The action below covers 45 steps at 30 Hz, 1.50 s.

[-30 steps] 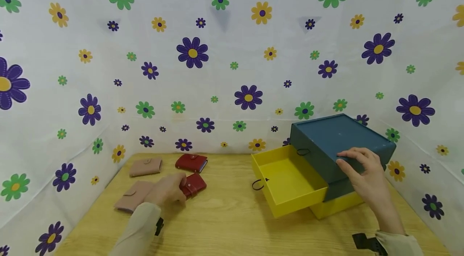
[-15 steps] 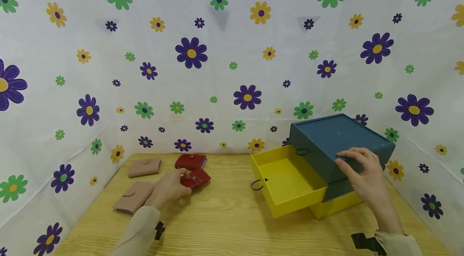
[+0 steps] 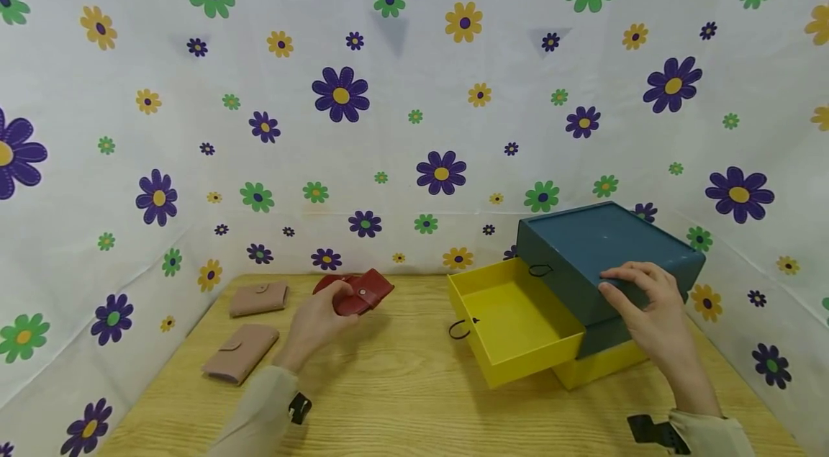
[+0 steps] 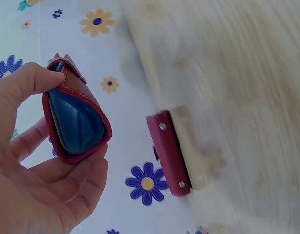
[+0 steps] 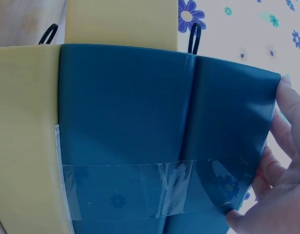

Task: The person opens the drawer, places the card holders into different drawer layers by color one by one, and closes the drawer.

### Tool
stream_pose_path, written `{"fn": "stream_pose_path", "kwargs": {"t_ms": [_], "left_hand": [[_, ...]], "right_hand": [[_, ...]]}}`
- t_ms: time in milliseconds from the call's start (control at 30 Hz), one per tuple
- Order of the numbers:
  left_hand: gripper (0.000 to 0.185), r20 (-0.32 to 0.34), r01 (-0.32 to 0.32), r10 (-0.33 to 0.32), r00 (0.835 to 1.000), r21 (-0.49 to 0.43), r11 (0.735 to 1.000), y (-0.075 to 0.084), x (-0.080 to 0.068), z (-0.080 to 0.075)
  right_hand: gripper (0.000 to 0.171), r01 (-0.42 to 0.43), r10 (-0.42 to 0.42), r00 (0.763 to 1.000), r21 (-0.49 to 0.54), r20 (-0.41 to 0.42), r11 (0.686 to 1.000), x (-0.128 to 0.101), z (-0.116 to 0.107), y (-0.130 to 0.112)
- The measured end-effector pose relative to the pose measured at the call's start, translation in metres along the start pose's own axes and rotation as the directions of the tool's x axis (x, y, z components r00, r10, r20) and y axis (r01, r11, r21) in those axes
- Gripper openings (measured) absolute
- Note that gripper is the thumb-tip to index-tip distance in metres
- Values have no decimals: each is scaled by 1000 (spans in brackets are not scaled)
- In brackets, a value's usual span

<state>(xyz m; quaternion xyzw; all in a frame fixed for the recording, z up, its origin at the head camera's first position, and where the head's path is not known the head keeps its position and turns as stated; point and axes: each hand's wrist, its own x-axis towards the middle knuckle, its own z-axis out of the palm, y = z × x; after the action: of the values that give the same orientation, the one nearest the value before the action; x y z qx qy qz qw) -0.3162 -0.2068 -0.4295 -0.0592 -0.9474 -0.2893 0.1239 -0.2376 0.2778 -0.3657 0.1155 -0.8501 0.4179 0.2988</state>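
From where I sit, my left hand holds a red wallet lifted off the wooden table, fingers and thumb curled round it, to the left of the yellow drawer. The wallet sits at the fingertips, tipped towards that drawer. My right hand rests on the near edge of the blue box, fingers bent over the top and thumb on the side wall; the drawer stands pulled out of that box, a black loop pull on its front.

The left wrist view shows what the head view cannot: the held wallet bulges open at one end, with a dark blue lining inside red leather-like edging, thumb above and fingers below. It also shows a second red wallet lying flat, with metal studs on its strap (in the head view it is mostly hidden behind the held one). The right wrist view shows clear tape across the blue box's smooth side, and the fingertips hooked on its corner.

Two pink wallets lie flat, left of the drawer and beyond my left hand. The table has a pale wood grain; box and drawer look like matte card, square-cornered.
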Motion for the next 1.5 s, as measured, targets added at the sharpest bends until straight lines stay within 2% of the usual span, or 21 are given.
{"fn": "stream_pose_path", "kwargs": {"t_ms": [267, 533, 700, 967, 1200, 1500], "left_hand": [[42, -35, -26, 22, 999, -105, 994, 21, -2, 5], [42, -91, -82, 63, 994, -226, 971, 39, 1, 10], [42, -132, -123, 95, 987, -221, 968, 50, 0, 17], [42, -114, -163, 142, 983, -212, 964, 64, -1, 21], [42, -142, -244, 214, 966, -251, 937, 77, 2, 25], [37, -124, -335, 312, 942, -283, 899, 94, 6, 32]], "right_hand": [[21, 5, -5, 1000, 5, 2, 1000, -2, 1, 0], [20, 16, -16, 1000, 10, -11, 1000, -1, 1, -1], [23, -1, 1, 1000, 7, 8, 1000, 0, 1, -1], [22, 6, -6, 1000, 6, -1, 1000, -1, 0, -1], [21, 17, -17, 1000, 7, -8, 1000, -1, 0, -1], [22, 12, -12, 1000, -1, 4, 1000, -1, 1, 2]]}}
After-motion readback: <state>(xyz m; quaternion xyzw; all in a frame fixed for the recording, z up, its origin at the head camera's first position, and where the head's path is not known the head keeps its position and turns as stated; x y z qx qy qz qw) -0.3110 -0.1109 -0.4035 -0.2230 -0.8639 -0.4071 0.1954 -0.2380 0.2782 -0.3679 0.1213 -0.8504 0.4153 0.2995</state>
